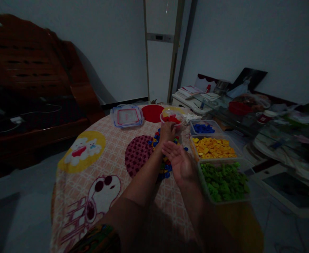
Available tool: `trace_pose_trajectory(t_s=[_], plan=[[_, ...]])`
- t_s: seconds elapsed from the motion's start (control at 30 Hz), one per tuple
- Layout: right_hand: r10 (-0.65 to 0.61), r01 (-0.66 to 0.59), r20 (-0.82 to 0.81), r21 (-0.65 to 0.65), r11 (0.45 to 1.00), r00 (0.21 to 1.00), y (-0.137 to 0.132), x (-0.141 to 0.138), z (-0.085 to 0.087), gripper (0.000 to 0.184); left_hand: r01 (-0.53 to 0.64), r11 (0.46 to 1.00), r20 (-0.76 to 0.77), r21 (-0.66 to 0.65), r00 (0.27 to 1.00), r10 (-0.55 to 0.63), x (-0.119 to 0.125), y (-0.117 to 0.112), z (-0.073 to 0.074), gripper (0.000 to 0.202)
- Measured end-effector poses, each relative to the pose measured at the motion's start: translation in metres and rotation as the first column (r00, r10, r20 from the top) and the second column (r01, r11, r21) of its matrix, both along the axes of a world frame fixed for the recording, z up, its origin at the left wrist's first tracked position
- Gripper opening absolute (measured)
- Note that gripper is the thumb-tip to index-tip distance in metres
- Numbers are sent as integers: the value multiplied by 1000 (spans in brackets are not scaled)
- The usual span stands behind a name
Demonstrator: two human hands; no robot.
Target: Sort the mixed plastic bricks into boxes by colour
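Note:
My left hand (168, 131) reaches forward over the table to the near rim of a round clear tub (179, 123) with red pieces (171, 119) in it. Its fingers are bent together, and whatever they may hold is too small or hidden to make out. Closer to me, my right hand (181, 162) is open, palm turned up, fingers stretched out, nothing visible on it. Beneath and between both hands lies a loose pile of small mixed-colour plastic pieces (167, 168), blue, yellow, red and green, partly covered by my left forearm.
Three clear boxes stand at the right edge, with blue pieces (204, 128), yellow pieces (214, 148) and green pieces (224, 181). A blue-rimmed lid (128, 116) lies at the back left of the patterned tablecloth (112, 147). White pieces (190, 118) sit beside the tub. A cluttered glass table adjoins.

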State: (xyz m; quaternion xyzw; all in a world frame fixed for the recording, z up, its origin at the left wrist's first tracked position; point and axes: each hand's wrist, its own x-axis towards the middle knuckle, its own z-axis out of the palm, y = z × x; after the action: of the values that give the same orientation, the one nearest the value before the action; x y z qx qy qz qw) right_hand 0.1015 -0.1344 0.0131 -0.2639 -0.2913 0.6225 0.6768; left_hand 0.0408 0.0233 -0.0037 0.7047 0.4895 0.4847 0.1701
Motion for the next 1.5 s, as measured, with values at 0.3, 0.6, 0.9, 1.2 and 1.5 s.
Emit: trace_pose_trajectory(t_s=[0.3,0.6,0.9,1.2,1.5], plan=[[-26,25,-38,-47,999,999,-18,14,8,32,-50,998,-117,41,992,54,-2,-3,2,29],[-260,260,18,33,965,965,-51,130,51,33,-55,997,-131,49,989,61,-5,0,4,29],[-384,403,315,7,915,868,-28,81,28,38,-43,999,-125,-22,991,40,-10,-2,8,30],[-457,471,534,120,874,712,11,73,-19,43,15,981,-108,-194,993,-37,-27,2,12,18],[-451,448,862,317,836,232,40,56,-69,55,219,944,-332,-245,896,-294,-17,-4,12,18]])
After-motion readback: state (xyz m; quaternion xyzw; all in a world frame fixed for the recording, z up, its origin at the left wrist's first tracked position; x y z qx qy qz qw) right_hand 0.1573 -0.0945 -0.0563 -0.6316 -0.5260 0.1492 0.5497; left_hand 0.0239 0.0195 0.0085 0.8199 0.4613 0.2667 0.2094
